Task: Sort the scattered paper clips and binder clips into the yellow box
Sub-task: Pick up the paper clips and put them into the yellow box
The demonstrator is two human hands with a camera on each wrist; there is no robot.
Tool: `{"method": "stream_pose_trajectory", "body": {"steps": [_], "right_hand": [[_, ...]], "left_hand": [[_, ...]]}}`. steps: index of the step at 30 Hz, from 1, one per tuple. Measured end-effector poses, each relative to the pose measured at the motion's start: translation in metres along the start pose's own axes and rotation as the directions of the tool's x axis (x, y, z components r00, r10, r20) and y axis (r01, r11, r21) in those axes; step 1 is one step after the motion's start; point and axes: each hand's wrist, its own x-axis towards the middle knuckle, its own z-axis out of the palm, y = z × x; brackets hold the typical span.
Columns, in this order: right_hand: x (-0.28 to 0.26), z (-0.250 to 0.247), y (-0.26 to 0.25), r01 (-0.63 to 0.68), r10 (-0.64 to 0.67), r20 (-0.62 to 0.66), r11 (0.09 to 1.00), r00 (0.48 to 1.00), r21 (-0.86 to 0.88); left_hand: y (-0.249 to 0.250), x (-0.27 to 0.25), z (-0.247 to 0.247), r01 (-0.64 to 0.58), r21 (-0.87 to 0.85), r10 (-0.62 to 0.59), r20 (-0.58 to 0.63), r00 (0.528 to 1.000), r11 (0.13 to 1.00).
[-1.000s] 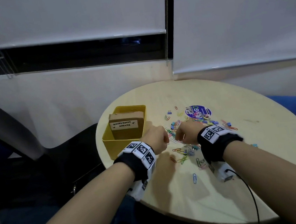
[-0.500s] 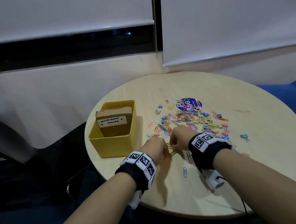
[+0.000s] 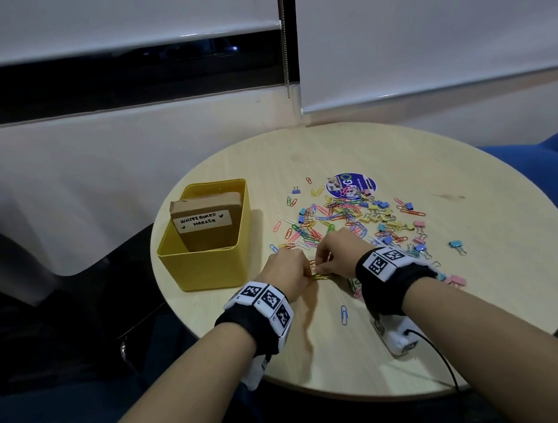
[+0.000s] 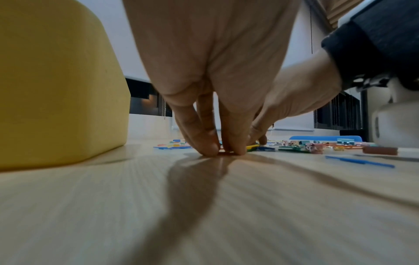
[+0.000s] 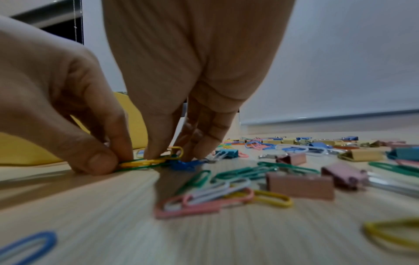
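Observation:
The yellow box [image 3: 208,270] stands at the left of the round table [image 3: 486,293]; its wall also shows in the left wrist view [image 4: 56,80]. Coloured paper clips and binder clips [image 3: 343,218] lie scattered to its right. My left hand [image 3: 308,274] and right hand [image 3: 321,269] meet fingertip to fingertip at the pile's near edge. In the right wrist view the left hand [image 5: 106,163] pinches yellow and green paper clips [image 5: 140,164], and the right hand [image 5: 172,156] pinches the same bunch from the other end. In the left wrist view the left hand [image 4: 223,151] has its fingertips on the tabletop.
A brown cardboard box [image 3: 206,222] labelled "whiteboard marker" fills much of the yellow box. A round blue sticker [image 3: 350,183] lies behind the pile. One blue paper clip [image 3: 344,314] lies alone near me. Blue chairs [image 3: 548,165] stand at the right.
Both hands have drawn back together from the middle of the pile to its near edge, and now hold a small bunch of clips between them. The head view has tilted down.

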Motion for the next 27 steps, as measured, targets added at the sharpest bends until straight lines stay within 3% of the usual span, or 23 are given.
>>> {"method": "stream_pose_trajectory", "body": {"steps": [18,24,27], "right_hand": [[-0.014,-0.007,-0.002,0.109,-0.108,-0.028,0.993,0.994,0.040],[-0.019,-0.009,-0.007,0.116,-0.118,0.022,0.990,0.993,0.076],[-0.020,-0.008,-0.010,0.135,-0.136,0.076,0.991,0.988,0.011]], "left_hand": [[0.000,-0.012,-0.007,0.032,0.006,-0.032,-0.031,0.999,0.999],[-0.003,-0.014,-0.010,0.041,-0.062,-0.043,-0.034,0.998,0.997],[-0.006,-0.015,-0.009,0.036,-0.103,-0.039,-0.033,0.999,0.994]]}}
